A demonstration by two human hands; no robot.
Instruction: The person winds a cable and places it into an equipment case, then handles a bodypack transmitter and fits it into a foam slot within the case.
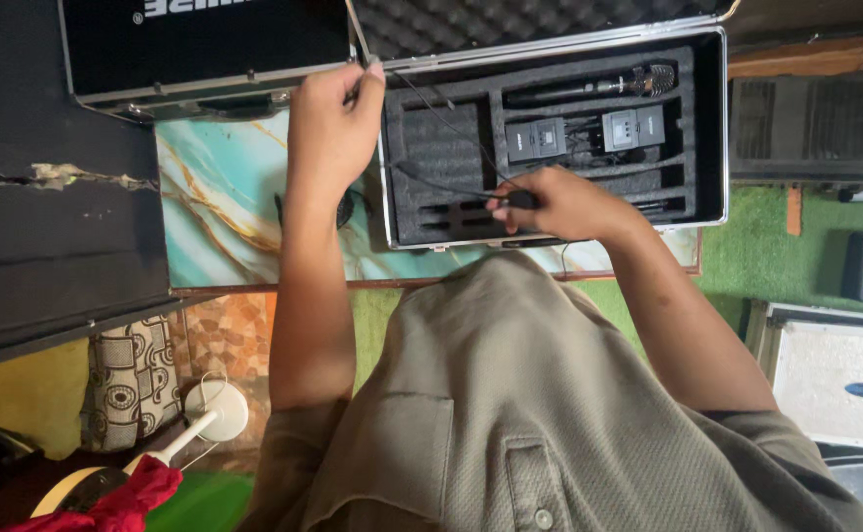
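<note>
An open aluminium case [709, 128] lined with black foam lies on a marble-patterned table top [220, 197]. In its slots lie a black handheld microphone [599, 87] and two small grey transmitter packs [536, 139] [633, 128]. My left hand [338, 123] pinches one end of a thin black cable [446, 123] at the case's upper left corner. My right hand [550, 205] grips the cable's other end, a small black plug, over the case's front foam slots. The cable stretches between both hands.
A second black case [205, 44] stands open behind the left hand. A large black panel [52, 227] lies at the left. Speaker boxes [811, 128] and a white case [835, 369] sit on green carpet at the right. A patterned cushion [131, 379] lies lower left.
</note>
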